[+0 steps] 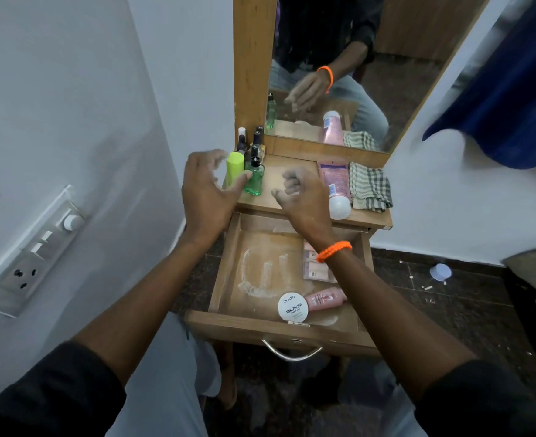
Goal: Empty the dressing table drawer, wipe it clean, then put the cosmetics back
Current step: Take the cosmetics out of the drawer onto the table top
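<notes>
The drawer (228, 279) is shown half emptied and unwiped: bottles (250, 159) are stood on the surface (279, 184), the nail polish tin (292, 306) remains inside, left hand (205, 192) fingers spread, right hand (304, 197) fingers curled empty.

Bottles (250, 159) left on tabletop (279, 179), cloth (370, 187) right, tin (292, 306) in drawer (228, 272) below
</notes>
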